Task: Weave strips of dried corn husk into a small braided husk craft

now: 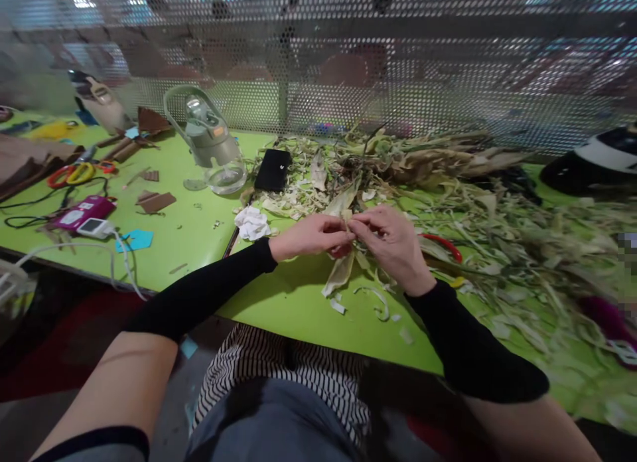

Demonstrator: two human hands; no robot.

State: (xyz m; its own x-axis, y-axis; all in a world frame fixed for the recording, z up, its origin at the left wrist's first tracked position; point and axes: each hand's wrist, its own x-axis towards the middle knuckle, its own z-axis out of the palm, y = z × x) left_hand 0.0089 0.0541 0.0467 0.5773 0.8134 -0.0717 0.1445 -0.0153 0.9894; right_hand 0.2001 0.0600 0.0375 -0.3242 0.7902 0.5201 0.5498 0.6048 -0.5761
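My left hand [311, 236] and my right hand [393, 243] meet over the green table [279, 303], fingertips pinched together on a pale dried corn husk strip [341, 273] that hangs down between them toward the table. Both hands are closed on the husk. A big heap of dried corn husks [423, 160] lies just beyond and to the right of my hands. Small husk scraps [378, 303] lie on the table under my wrists. A red-handled tool [445, 244] shows partly behind my right hand.
A clear glass jug [212, 140] and a black box [273, 170] stand behind my left hand, with crumpled white paper [252, 223] nearer. Scissors [74, 174], a pink device [82, 212] and cables lie at far left. A perforated metal screen [398, 77] closes the back.
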